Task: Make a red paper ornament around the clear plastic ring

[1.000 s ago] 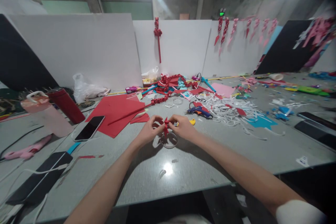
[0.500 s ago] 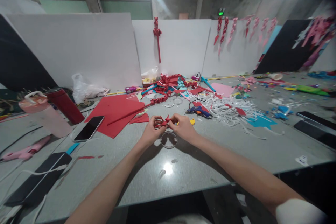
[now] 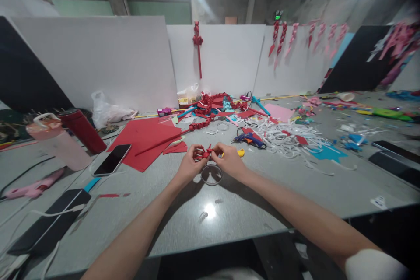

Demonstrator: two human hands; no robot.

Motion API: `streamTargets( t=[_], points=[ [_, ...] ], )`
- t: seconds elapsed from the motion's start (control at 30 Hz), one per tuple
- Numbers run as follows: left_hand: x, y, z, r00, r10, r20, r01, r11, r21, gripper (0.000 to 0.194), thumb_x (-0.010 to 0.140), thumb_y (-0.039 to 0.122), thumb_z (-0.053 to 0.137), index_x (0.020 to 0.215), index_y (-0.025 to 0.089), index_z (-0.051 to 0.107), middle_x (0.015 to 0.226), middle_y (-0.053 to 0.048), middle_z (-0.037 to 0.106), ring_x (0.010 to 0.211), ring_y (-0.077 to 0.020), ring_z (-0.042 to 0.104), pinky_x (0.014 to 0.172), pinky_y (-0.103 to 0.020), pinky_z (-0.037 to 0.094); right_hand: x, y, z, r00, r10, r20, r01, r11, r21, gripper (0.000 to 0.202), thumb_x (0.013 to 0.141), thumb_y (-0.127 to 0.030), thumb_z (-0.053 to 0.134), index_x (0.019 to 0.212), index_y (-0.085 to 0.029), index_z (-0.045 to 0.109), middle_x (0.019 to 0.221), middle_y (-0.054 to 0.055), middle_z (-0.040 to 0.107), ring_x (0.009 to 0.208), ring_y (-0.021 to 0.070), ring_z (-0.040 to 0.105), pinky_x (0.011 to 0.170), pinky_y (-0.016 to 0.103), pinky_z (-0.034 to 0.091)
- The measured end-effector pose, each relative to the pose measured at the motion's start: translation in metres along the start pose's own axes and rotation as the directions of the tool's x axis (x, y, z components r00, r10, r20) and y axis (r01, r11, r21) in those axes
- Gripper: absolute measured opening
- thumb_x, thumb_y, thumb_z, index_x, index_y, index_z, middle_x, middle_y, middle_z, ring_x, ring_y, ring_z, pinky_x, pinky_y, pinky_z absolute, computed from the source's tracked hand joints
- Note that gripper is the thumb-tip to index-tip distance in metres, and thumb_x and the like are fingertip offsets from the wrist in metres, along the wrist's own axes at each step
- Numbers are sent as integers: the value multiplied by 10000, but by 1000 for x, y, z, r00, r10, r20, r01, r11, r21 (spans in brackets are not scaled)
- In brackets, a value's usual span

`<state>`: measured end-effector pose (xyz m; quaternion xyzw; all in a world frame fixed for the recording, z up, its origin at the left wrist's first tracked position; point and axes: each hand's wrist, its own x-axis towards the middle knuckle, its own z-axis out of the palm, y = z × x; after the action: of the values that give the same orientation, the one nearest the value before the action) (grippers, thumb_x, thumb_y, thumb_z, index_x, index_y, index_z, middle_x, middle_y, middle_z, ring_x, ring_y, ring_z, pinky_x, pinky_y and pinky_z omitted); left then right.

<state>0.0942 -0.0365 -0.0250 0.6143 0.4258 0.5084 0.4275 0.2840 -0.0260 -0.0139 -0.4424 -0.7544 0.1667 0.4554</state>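
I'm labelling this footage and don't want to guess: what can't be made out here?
All in the head view:
- Red paper piece: full shape, hidden by the fingers of the left hand and right hand.
- Yellow object: partly hidden behind the right hand.
- White label: print too small.
- Green sign: small and blurred.
- Pink strips: cut off by the right edge.

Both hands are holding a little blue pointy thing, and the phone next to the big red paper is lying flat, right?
Not quite: the little pointy thing in the left hand and right hand is red, as the head view shows. The phone does lie flat beside the big red paper.
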Motion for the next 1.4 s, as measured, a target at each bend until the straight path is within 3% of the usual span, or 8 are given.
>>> streamTargets(
  t=[0.13,0.33,0.77,0.93,1.0,1.13,1.27,1.4],
  points=[
    [-1,-1,0,1000,-9,4,9,1000,12,548,753,277,858,1204,232,551,996,-40,734,905,-187,712,802,-319,551,0,-1,-1,1000,6,3,-6,1000,6,68,929,-196,674,866,-205,698,789,3,761,713,162,692,702,265,465],
    [1,-7,0,999,39,-25,-37,997,72,475,743,153,764,1178,235,592,972,-25,731,903,-181,706,797,-304,545,-2,-4,0,1000,4,25,-4,1000,-12,82,943,-201,669,868,-213,701,807,8,767,721,166,684,717,275,466],
    [1,-8,-1,999,39,-10,-38,997,64,462,833,358,822,1188,222,560,981,-63,756,931,-217,736,795,-327,558,-2,-1,0,1000,-19,10,19,1000,-15,80,935,-201,658,863,-211,691,790,-1,756,708,162,682,704,272,455],
    [-3,-5,-1,992,112,-49,-97,964,246,588,843,330,822,1321,234,493,1156,-90,694,954,-217,710,797,-343,572,-1,0,0,1000,14,16,-14,999,29,73,934,-215,652,878,-212,699,792,5,767,705,165,689,707,274,482],
    [-5,-1,-3,962,267,-60,-225,895,386,647,844,275,817,1384,248,462,1314,-120,614,1045,-231,676,882,-387,581,0,1,0,999,41,15,-42,997,66,75,930,-229,652,873,-209,698,785,5,766,691,163,689,691,271,486],
    [-9,9,-11,823,560,93,-495,627,602,461,923,134,697,1343,266,556,1415,-138,514,1326,-302,538,1112,-500,502,2,3,1,997,81,3,-81,991,104,110,914,-255,654,822,-201,682,744,3,745,666,161,674,650,266,469],
    [-10,16,-18,732,652,199,-565,416,712,321,943,86,652,1208,265,681,1423,-143,525,1315,-339,507,1105,-551,499,3,5,2,997,81,-4,-80,991,103,111,905,-253,645,814,-198,678,723,-2,729,657,157,660,645,265,459],
    [-10,16,-20,703,636,317,-609,309,730,314,938,77,635,1167,261,747,1430,-144,553,1352,-367,487,1149,-595,475,2,7,3,998,66,7,-67,990,124,126,922,-279,645,832,-198,681,744,1,732,669,160,661,647,267,464]
  ],
)
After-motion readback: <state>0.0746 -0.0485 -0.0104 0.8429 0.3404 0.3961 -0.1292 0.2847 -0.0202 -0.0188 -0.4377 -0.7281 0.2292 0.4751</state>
